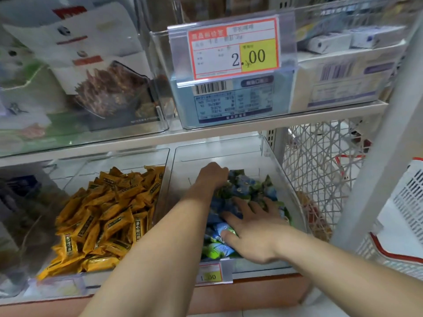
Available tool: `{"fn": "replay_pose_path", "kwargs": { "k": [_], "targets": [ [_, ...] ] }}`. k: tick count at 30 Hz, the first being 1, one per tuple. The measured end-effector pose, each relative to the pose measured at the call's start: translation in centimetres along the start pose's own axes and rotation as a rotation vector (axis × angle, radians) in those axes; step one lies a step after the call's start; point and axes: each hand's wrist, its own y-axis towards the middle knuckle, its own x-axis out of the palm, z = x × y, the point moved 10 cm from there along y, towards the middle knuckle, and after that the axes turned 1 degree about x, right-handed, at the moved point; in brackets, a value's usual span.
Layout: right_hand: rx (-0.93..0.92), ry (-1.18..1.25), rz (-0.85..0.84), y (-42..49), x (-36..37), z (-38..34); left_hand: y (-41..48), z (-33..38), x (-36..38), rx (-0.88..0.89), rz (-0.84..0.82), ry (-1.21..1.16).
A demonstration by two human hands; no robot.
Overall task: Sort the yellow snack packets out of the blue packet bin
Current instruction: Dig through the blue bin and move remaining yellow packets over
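Two hands work inside the blue packet bin [289,186]. Nearest, right hand [254,232] lies on the blue packets [245,183], fingers [245,205] straight and spread, gripping nothing, likely pinning or sweeping the pile to expose strays. Further back, left hand [212,177] digs down at the pile's rear, its fingers curled into it and hidden; cannot tell if they hold a packet. No yellow packet clearly shows in this bin. Yellow packets [103,216] fill the neighbouring bin [114,159] just left, the probable drop spot.
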Motion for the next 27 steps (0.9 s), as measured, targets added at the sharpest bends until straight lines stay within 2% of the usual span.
{"fn": "replay_pose_path", "kwargs": {
  "k": [3, 5, 9, 14, 17, 21, 24, 27],
  "targets": [
    [0.006, 0.015, 0.044, 0.0, -0.2, 0.2, 1.3, -1.1, 1.8, -0.012, -0.039, 0.156],
    [0.005, 0.025, 0.068, 0.0, -0.3, 0.3, 1.6, -1.5, 2.4, -0.001, -0.052, 0.172],
    [-0.002, 0.036, 0.091, 0.0, -0.4, 0.3, 1.4, -1.2, 1.8, 0.029, -0.112, 0.063],
    [-0.012, 0.046, 0.061, 0.0, -0.5, 0.4, -0.4, 0.2, -1.6, 0.121, -0.044, -0.048],
    [-0.012, 0.044, 0.054, -0.2, -0.6, 0.4, -1.5, 0.1, -2.9, 0.098, -0.043, -0.097],
    [-0.019, 0.066, 0.083, -0.4, -1.3, 0.4, -3.4, 0.1, -4.5, 0.062, -0.034, -0.292],
    [-0.022, 0.245, 0.193, -0.9, -3.3, 0.8, -5.6, 0.7, -5.4, 0.141, -0.009, -0.393],
    [0.025, 0.630, 0.500, -1.9, -7.0, 3.3, -8.1, 0.7, -5.3, 0.217, -0.020, -0.543]
  ]
}}
